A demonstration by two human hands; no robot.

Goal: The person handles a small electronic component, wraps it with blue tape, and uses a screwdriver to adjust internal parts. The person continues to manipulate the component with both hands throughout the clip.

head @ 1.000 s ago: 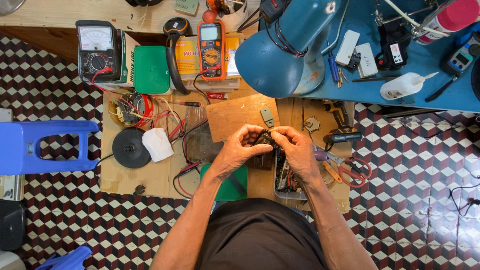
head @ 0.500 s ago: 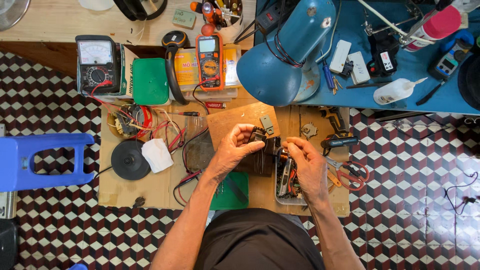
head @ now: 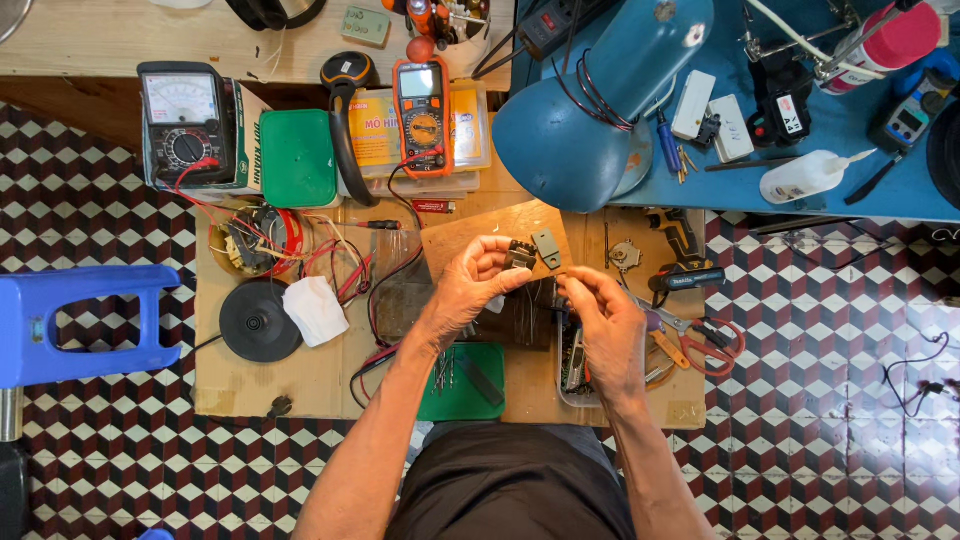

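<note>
The left hand (head: 470,285) pinches a small dark component (head: 520,254) at its fingertips. Just beside it, the right hand (head: 605,320) has fingers curled and pressed together on something too small to tell. Beyond the fingertips lie a wooden board (head: 470,235) and a blue lamp (head: 580,110).

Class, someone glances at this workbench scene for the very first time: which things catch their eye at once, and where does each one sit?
The big blue lamp shade dominates the upper middle, hanging over the cluttered cardboard mat. Just below it, the left hand pinches a small dark part while the right hand sits close beside it. An orange meter stands out at the top, left of the lamp, and the red, white and black checked floor frames everything.
</note>
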